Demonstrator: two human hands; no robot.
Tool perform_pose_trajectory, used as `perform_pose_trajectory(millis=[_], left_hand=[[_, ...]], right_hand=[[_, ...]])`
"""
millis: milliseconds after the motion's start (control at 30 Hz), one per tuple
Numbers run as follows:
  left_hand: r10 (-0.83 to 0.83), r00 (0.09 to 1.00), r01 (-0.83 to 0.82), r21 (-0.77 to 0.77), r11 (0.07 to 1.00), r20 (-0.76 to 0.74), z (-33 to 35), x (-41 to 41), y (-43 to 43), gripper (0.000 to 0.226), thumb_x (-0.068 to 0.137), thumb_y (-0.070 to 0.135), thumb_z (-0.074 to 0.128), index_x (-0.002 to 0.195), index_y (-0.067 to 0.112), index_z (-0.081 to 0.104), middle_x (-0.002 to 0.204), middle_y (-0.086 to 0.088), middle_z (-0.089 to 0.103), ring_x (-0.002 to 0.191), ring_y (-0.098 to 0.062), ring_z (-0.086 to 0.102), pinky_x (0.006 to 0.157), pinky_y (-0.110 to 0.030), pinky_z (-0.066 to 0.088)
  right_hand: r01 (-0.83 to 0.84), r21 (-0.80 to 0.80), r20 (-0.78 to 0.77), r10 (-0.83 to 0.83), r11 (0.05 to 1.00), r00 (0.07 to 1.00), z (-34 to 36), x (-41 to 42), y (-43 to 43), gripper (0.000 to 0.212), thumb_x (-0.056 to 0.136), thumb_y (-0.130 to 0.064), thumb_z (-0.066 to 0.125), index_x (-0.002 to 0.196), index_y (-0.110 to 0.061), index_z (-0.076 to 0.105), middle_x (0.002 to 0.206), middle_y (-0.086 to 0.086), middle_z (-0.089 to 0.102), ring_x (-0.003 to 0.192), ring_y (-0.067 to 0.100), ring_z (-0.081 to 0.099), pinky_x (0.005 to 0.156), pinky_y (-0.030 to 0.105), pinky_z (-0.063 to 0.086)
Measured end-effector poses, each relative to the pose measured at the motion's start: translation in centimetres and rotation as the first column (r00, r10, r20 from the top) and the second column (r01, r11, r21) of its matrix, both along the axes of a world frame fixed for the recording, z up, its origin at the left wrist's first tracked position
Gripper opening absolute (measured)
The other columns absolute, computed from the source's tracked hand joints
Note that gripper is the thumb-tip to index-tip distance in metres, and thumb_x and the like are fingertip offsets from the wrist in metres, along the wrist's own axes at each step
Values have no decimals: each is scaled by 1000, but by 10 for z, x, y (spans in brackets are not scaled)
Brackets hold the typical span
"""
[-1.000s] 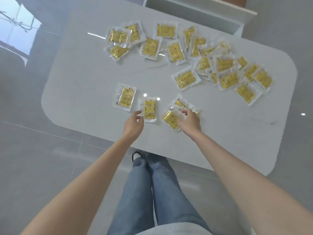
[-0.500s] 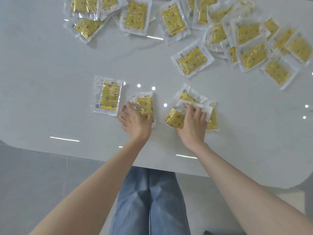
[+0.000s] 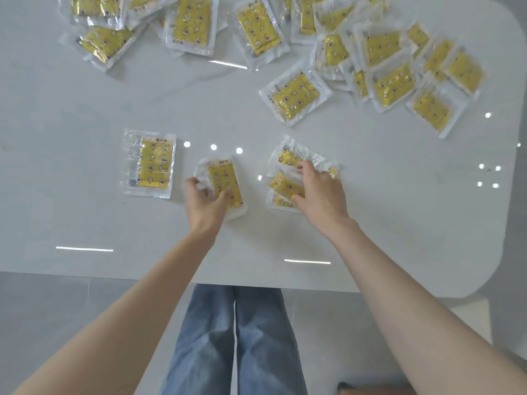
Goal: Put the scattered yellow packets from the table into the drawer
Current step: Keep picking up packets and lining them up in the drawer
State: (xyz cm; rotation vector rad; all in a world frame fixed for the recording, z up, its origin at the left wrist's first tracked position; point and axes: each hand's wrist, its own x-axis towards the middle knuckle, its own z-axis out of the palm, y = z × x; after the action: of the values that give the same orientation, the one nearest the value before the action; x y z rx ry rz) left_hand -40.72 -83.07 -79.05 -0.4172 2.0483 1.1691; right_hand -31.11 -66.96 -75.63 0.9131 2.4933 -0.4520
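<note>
Far-left pile (image 3: 99, 27): yellow packets in clear wrap, overlapping, at far edge of the white counter (image 3: 71, 115); some cut off by frame top.
Lone flat packet (image 3: 149, 163): lies flat on counter, near-left, upright-ish, nothing touching it; just left of the left hand.
Left hand (image 3: 204, 202): fingers curled round one packet, thumb on its yellow face, other fingers bunching the clear edge on its left side. Closed on it.
Held packet (image 3: 225, 185): tilted a bit, lower end by the palm, looks to be resting on counter; can't tell if lifted.
Jeans (image 3: 233, 337): person's legs below counter's near edge, btw the two forearms.
Small stack (image 3: 285, 185): approx 3 packets overlapping, right of centre, well apart from the far piles.
Right hand (image 3: 320, 192): palm down over the stack, fingers bent onto top packet's wrap, thumb at the near-side packet. Gripping the stack's top; can't tell how many caught.
Single packet (image 3: 295, 95): angled, alone, btw stack and far-right pile.
Far-right pile (image 3: 399, 69): many packets heaped, overlapping, spreading toward counter's rounded right corner.
</note>
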Motion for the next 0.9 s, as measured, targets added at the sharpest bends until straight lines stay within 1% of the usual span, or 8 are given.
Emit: perform_pose_trajectory(millis=[100,233,433,533,600,700,800,900], left_hand=[[-17,1000,18,35,999,-24,5,-4,-6,44,83,16,68,113,22,36,84,7,60,89,-22,61,77,-32,51],[-43,998,45,53,998,-42,13,-10,-12,51,81,20,72,122,17,42,96,1,64,90,-18,63,73,-26,50],[-118,987,121,20,992,-113,18,-12,-11,32,82,22,71,105,18,48,96,3,60,79,-8,58,57,-15,39],[-112,986,115,12,993,-125,15,-11,-6,32,80,24,73,101,15,50,100,0,60,89,-17,56,65,-20,43],[-115,986,117,5,993,-123,15,-10,-2,26,80,23,73,85,14,48,88,2,56,81,-15,51,62,-19,39],[-58,998,60,69,996,-28,19,-8,7,20,81,19,72,84,10,55,83,1,57,76,-13,54,60,-16,44],[55,989,-72,120,990,140,22,-4,17,12,81,15,72,84,16,60,88,-1,66,83,-17,63,77,-24,52],[104,962,-145,150,978,252,25,5,29,12,82,10,70,87,18,62,99,-6,69,93,-24,65,92,-41,51]], right_hand=[[52,-43,156,-45,998,987,-6,-5,9,68,80,-18,68,136,-11,29,104,11,65,100,33,61,79,36,42],[95,-43,199,-85,995,976,-15,-9,12,70,74,-20,75,127,-10,31,103,11,64,101,33,60,73,34,40],[-73,210,226,24,975,974,-22,-3,-2,69,63,-34,84,117,-13,46,120,8,43,114,26,40,86,34,38],[-160,222,192,118,962,974,-23,2,-3,69,63,-42,82,116,-13,48,119,5,50,114,24,46,99,40,31],[-130,168,150,105,977,983,-21,6,-3,77,63,-43,82,121,-12,41,115,5,58,111,25,53,101,40,31],[26,18,110,-28,1000,994,-17,14,2,83,60,-42,85,122,-11,39,108,5,62,104,28,60,84,36,40],[184,-181,142,-160,966,977,-8,26,13,43,67,-38,82,77,-13,49,80,3,56,83,28,57,58,28,37],[376,-268,21,-385,887,923,3,34,25,43,70,-34,81,65,-12,44,68,2,51,67,23,52,51,28,32]])
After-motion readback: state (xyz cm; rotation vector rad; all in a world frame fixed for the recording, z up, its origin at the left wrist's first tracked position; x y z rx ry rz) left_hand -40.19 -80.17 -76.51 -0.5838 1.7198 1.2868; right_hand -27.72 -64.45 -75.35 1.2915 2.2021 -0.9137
